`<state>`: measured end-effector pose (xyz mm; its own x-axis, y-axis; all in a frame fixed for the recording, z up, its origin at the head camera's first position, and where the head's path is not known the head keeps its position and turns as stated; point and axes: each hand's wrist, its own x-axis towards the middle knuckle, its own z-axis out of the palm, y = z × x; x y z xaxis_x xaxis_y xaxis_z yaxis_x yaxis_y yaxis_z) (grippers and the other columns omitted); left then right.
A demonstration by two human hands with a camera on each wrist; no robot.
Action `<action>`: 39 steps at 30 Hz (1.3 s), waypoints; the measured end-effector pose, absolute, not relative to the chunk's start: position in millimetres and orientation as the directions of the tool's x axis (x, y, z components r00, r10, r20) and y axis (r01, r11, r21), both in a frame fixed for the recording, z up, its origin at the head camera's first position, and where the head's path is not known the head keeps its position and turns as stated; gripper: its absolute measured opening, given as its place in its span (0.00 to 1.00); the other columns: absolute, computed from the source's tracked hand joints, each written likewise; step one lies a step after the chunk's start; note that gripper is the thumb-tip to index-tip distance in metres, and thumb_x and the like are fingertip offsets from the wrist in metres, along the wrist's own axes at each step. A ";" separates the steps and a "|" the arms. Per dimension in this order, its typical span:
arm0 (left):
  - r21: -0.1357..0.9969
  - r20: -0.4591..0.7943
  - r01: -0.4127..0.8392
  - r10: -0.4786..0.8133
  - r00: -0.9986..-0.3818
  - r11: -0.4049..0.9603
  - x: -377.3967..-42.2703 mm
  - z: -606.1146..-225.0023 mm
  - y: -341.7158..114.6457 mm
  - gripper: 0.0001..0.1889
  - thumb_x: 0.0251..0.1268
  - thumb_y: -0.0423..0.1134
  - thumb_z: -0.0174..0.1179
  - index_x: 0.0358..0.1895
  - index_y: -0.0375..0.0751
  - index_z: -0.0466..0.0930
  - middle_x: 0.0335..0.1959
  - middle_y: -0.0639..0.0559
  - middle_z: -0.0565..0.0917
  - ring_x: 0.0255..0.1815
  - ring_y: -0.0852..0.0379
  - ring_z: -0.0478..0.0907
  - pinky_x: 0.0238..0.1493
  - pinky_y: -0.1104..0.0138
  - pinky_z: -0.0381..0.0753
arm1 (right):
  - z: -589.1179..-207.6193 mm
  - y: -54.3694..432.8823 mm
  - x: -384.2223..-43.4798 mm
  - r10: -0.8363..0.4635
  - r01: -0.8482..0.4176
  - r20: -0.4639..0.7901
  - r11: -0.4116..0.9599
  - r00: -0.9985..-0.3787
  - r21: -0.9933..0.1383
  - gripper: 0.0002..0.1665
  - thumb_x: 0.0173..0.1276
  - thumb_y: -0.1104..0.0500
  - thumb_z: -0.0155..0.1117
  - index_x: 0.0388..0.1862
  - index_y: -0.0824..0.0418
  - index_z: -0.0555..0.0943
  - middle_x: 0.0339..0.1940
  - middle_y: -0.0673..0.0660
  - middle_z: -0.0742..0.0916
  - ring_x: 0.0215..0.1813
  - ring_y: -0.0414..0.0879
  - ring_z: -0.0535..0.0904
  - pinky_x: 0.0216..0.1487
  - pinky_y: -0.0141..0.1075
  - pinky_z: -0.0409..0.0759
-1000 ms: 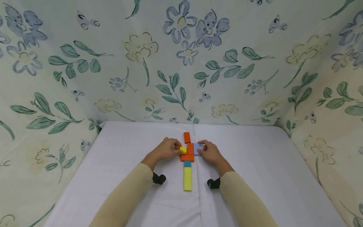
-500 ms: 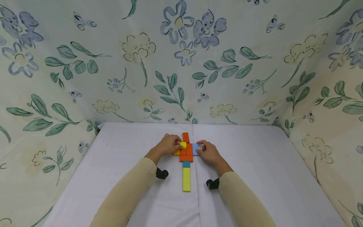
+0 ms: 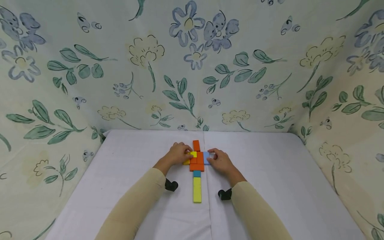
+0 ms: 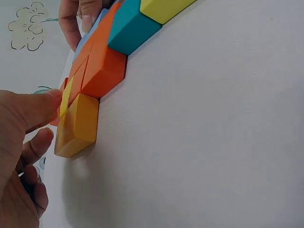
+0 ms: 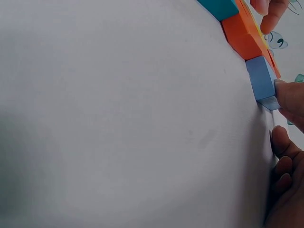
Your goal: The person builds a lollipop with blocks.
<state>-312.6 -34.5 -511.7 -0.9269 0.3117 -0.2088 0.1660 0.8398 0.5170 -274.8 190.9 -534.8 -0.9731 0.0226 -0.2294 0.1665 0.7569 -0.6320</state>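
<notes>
My left hand (image 3: pixel 178 154) pinches a small bright yellow block (image 3: pixel 193 154), which sits at the upper left of a flat group of wooden blocks. Under those fingers shows an amber block (image 4: pixel 80 126), at the group's left side. My right hand (image 3: pixel 222 162) holds a light blue block (image 3: pixel 206 158) by its outer side, thumb against its edge in the right wrist view. Orange blocks (image 3: pixel 197 167) fill the middle. A teal block (image 3: pixel 197 173) and a long pale yellow block (image 3: pixel 197 190) run toward me from them. At the far end lies another orange block (image 3: pixel 196 145).
A white cloth (image 3: pixel 264 186) covers the table, with a crease running down its middle. Flower-patterned fabric (image 3: pixel 192 83) hangs behind and at both sides. A black wrist device shows under each sleeve (image 3: pixel 135 200).
My left hand has moved the small yellow block slightly away from me, then down in line with the orange pieces, uncovering the amber block. The right hand stays on the blue block.
</notes>
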 end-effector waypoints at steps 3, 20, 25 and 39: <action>0.510 -0.167 0.176 0.297 -0.940 0.842 -306.9 -517.1 -38.6 0.20 0.70 0.52 0.64 0.62 0.53 0.83 0.49 0.51 0.79 0.51 0.52 0.69 0.53 0.60 0.76 | -534.3 189.8 -274.5 0.026 0.168 -0.229 0.760 -0.973 -0.628 0.25 0.72 0.48 0.66 0.67 0.46 0.76 0.41 0.56 0.78 0.47 0.50 0.72 0.40 0.39 0.72; 0.565 -0.052 0.077 0.128 -0.990 0.822 -270.4 -543.8 -53.3 0.19 0.74 0.53 0.59 0.59 0.47 0.81 0.41 0.52 0.80 0.44 0.52 0.70 0.50 0.55 0.68 | -536.7 191.1 -277.1 0.020 0.169 -0.236 0.758 -0.971 -0.629 0.25 0.72 0.48 0.65 0.67 0.48 0.76 0.42 0.56 0.77 0.49 0.51 0.71 0.42 0.41 0.71; 0.575 0.023 0.137 0.152 -0.988 0.806 -265.5 -552.7 -59.7 0.18 0.77 0.51 0.56 0.61 0.47 0.80 0.39 0.54 0.79 0.42 0.54 0.68 0.47 0.58 0.64 | -536.8 189.7 -277.2 0.022 0.171 -0.240 0.763 -0.970 -0.624 0.26 0.72 0.48 0.65 0.67 0.48 0.76 0.42 0.56 0.77 0.49 0.51 0.71 0.42 0.40 0.71; 0.423 0.170 0.235 0.178 -0.969 0.875 -255.9 -564.7 -59.9 0.23 0.79 0.56 0.51 0.71 0.59 0.75 0.33 0.59 0.73 0.40 0.57 0.66 0.45 0.61 0.62 | -534.2 188.2 -276.0 0.035 0.186 -0.247 0.760 -0.968 -0.623 0.27 0.73 0.48 0.64 0.69 0.47 0.74 0.42 0.57 0.77 0.48 0.51 0.71 0.42 0.40 0.70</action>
<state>-255.9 -59.9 -564.7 -0.9693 0.1778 0.1700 0.2347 0.8753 0.4228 -276.0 188.2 -534.2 -0.9684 0.0351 -0.2470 0.1863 0.7600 -0.6226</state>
